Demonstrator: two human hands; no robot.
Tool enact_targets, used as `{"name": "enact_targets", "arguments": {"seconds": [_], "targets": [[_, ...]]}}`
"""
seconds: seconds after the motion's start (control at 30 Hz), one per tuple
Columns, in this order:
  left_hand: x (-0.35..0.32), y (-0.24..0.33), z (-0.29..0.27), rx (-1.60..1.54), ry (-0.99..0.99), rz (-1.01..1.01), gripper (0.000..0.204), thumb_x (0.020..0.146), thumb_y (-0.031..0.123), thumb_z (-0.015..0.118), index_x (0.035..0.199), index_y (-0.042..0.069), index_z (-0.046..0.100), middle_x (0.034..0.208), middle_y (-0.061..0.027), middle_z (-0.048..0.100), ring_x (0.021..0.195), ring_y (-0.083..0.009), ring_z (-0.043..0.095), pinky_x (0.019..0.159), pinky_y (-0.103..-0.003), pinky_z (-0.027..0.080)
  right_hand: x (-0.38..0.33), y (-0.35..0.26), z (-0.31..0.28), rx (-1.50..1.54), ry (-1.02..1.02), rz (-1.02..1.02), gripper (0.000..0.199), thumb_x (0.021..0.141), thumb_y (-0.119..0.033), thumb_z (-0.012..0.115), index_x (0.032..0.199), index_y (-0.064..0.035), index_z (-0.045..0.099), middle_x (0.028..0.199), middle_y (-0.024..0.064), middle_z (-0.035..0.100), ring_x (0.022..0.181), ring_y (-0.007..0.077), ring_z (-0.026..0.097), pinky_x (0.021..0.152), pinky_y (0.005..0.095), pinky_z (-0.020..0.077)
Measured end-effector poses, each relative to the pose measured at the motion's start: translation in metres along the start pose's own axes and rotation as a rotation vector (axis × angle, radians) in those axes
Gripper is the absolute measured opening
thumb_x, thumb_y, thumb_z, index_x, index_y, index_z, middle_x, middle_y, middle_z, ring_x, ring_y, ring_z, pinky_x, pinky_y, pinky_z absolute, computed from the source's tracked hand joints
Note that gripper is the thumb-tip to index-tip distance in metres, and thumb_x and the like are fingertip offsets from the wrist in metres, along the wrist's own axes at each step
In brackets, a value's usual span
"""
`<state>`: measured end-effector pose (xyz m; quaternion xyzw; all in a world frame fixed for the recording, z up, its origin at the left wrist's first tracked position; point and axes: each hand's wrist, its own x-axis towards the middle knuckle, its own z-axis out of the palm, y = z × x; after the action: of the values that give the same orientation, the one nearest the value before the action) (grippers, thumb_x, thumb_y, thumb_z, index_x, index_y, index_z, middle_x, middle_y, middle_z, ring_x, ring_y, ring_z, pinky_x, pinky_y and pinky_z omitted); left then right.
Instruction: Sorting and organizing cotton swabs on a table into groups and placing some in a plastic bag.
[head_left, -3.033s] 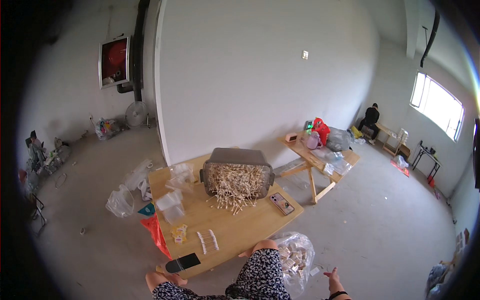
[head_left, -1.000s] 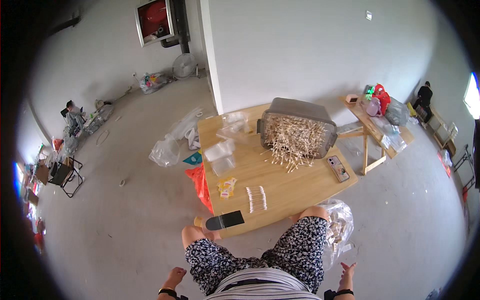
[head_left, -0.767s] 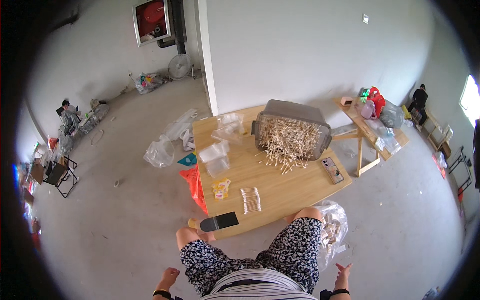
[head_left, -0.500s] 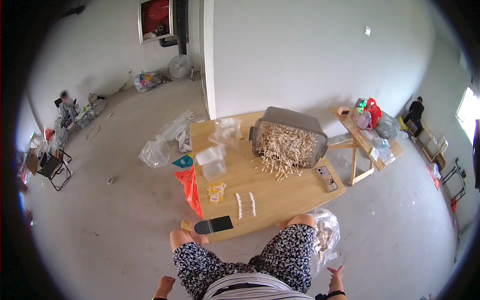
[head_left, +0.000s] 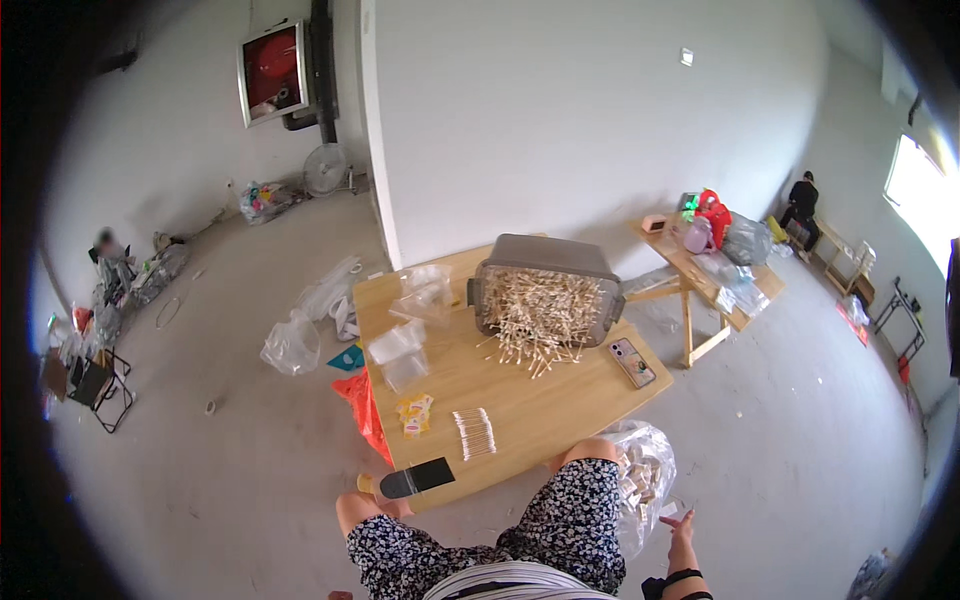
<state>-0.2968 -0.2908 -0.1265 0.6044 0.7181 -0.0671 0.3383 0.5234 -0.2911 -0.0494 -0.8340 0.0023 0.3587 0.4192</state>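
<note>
My right hand [head_left: 681,535] hangs beside my right thigh with its fingers apart and nothing in it. Nearest to it is a clear plastic bag [head_left: 650,475] of small packets. Only a sliver of my left hand [head_left: 340,595] shows at the lower edge, its fingers hidden. On the wooden table [head_left: 540,430] a grey plastic bin [head_left: 552,252] lies on its side, with cotton swabs [head_left: 545,305] spilling from its mouth. A neat row of cotton swabs [head_left: 474,433] lies closer to me. To its left are small yellow-and-white cards [head_left: 414,413] and clear bags [head_left: 398,350].
A flat black piece [head_left: 418,478] lies at the table's near left corner, a phone [head_left: 632,362] at its right. An orange bag [head_left: 362,410] hangs at the left side. A smaller wooden table [head_left: 700,262] stands right. Two people sit far off, at left [head_left: 112,255] and right [head_left: 800,205].
The view has shifted, so the table sits lower and further left. My left hand has nearly dropped out of the lower edge. My right hand stays beside my thigh, fingers still apart.
</note>
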Motion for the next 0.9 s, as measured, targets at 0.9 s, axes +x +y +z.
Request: {"name": "enact_targets", "arguments": {"seconds": [0.9], "targets": [[0.041,0.383,-0.191,-0.057,0.502,-0.243,0.038,0.078,0.035,0.076,0.090,-0.001,0.073,0.089,-0.0209,0.071,0.090,-0.0339,0.071,0.077,-0.037,0.055,-0.006,0.018,0.007,-0.510,0.059,-0.053,0.088,0.100,-0.068,0.008,0.089,-0.0217,0.083,0.128,0.0287,0.061,0.123,0.0422,0.054,0.114,0.0395,0.0360]]}}
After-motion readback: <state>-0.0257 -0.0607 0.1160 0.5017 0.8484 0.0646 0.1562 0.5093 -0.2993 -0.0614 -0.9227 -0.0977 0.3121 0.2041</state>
